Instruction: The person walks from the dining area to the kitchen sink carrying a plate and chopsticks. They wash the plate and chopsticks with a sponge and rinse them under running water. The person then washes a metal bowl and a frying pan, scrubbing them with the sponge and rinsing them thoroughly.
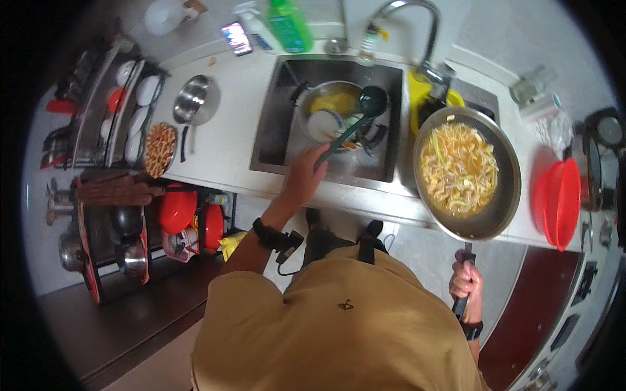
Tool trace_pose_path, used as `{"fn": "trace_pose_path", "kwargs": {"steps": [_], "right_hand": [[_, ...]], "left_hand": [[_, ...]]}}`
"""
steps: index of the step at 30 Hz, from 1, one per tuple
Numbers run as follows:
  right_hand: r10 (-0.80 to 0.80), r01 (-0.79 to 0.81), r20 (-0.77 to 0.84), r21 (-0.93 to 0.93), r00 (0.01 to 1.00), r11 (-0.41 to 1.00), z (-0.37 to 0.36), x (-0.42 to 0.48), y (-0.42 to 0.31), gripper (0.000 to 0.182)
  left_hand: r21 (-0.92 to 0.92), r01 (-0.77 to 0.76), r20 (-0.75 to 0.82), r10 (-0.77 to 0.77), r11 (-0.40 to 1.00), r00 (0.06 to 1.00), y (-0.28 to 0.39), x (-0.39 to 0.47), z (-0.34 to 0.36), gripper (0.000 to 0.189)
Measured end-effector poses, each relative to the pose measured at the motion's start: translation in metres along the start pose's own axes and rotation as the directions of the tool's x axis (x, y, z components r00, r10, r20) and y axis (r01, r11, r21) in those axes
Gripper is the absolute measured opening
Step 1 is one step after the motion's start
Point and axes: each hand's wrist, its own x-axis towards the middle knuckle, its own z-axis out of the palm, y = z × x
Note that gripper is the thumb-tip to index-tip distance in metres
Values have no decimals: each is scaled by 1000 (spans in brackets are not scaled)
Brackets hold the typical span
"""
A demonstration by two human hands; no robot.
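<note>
My left hand (306, 176) grips the handle of a dark green ladle (373, 101), whose bowl is over the right side of a metal pot (303, 110) in the sink. Inside that pot are a white bowl (324, 123), yellowish liquid (332, 101) and some utensils too jumbled to tell apart. My right hand (466, 279) is closed around the black handle of a frying pan (506, 210). Noodles in yellow broth (459, 168) with bits of greens fill much of the pan, which is above the counter to the right of the sink.
A faucet (430, 39) arches behind the sink (274, 146), near a yellow container (419, 90). Left on the counter are a small steel pan (191, 100) and a phone (236, 38) beside a green bottle (292, 27). Red basins (562, 205) stand at the right. A dish rack (110, 97) lines the left.
</note>
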Motion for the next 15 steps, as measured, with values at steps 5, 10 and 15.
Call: {"fn": "trace_pose_path", "kwargs": {"steps": [5,10,15], "right_hand": [[76,-77,-21,-65,997,995,4,-3,-6,18],[141,-138,70,-41,988,990,-30,-10,-14,16],[172,-170,231,-29,958,985,-41,-28,-22,15]], "left_hand": [[249,101,4,-105,963,994,-46,3,43,36],[214,92,143,-124,972,982,-24,35,98,39],[128,-84,206,56,988,977,44,22,122,40]]}}
